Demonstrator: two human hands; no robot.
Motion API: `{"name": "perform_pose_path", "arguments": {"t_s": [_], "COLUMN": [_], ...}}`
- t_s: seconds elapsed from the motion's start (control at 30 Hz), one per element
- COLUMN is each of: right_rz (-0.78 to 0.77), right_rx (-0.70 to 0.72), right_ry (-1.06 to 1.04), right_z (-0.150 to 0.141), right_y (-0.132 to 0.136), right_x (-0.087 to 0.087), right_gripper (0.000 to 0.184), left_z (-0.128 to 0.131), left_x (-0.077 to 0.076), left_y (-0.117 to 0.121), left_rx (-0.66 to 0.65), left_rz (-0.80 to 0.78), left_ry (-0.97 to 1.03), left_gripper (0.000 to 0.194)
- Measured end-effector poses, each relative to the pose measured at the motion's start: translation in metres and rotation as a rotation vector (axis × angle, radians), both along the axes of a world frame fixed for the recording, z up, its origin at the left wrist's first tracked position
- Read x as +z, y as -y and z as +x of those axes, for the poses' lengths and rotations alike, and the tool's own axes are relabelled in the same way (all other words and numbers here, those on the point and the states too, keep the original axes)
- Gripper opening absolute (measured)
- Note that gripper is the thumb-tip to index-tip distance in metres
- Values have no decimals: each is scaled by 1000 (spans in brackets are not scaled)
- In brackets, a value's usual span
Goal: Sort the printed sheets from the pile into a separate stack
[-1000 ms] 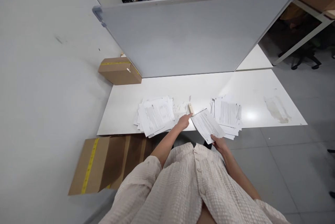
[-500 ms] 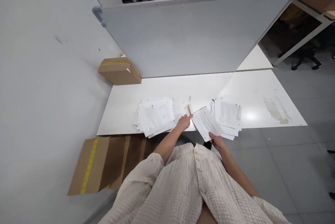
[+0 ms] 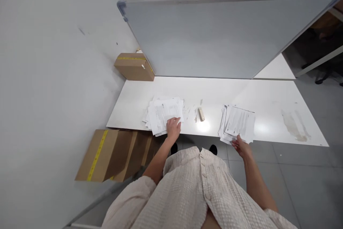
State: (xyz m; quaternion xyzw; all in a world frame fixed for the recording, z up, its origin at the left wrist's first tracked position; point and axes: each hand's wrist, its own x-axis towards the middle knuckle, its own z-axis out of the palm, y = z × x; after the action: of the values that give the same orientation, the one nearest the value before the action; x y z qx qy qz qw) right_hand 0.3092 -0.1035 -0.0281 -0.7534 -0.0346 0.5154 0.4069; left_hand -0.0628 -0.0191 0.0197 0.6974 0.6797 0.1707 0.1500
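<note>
Two stacks of printed paper lie on a white table (image 3: 211, 88). My left hand (image 3: 173, 127) rests fingers-down on the near corner of the left stack (image 3: 163, 114), closed over the top sheets. My right hand (image 3: 240, 146) is at the near edge of the right stack (image 3: 238, 123), fingers bent against the lowest sheets at the table's edge. A small beige block, like an eraser (image 3: 201, 113), lies between the two stacks with scraps around it.
A large whiteboard (image 3: 214, 36) stands tilted along the back of the table. A cardboard box (image 3: 133, 66) sits at the far left corner, and more flat cartons (image 3: 112, 154) lie on the floor to the left. A stain (image 3: 294, 130) marks the table's right end.
The loose sheet that my right hand held in the middle now lies on the right stack. My left hand moved left from the eraser onto the left stack. The camera view shifted.
</note>
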Motion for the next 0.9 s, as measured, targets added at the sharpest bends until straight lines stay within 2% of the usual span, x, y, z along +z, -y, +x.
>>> {"name": "perform_pose_path", "arguments": {"t_s": [0.1,0.17,0.23,0.33,0.4,0.5,0.63,0.77,0.83,0.9], "right_rz": [-64,-18,10,72,123,199,242,242,211,154], "right_rx": [130,214,321,490,598,741,865,896,843,792], "right_ry": [-10,-63,-117,-137,-126,-148,-229,-347,-453,-581], "right_z": [-22,-45,-71,-105,-123,-149,-185,-215,-225,-231], "right_y": [7,7,1,-17,-32,-51,-68,-80,-87,-93], "right_x": [-6,-5,-1,10,18,29,42,53,57,60], "right_gripper": [32,29,28,28,28,29,28,31,36,42], "left_z": [-30,-40,-45,-47,-48,-51,-50,-40,-32,-23], "left_x": [-5,-9,-13,-15,-13,-6,5,14,17,19], "left_y": [5,7,7,6,5,4,4,8,15,24], "left_rx": [268,305,251,141,116,208,279,266,196,65], "left_rz": [-66,-108,-100,-66,-86,-124,-65,-15,35,78], "left_ry": [-162,-210,-224,-223,-200,-136,22,175,190,179], "left_gripper": [49,57,52,30,22,27,27,28,28,28]}}
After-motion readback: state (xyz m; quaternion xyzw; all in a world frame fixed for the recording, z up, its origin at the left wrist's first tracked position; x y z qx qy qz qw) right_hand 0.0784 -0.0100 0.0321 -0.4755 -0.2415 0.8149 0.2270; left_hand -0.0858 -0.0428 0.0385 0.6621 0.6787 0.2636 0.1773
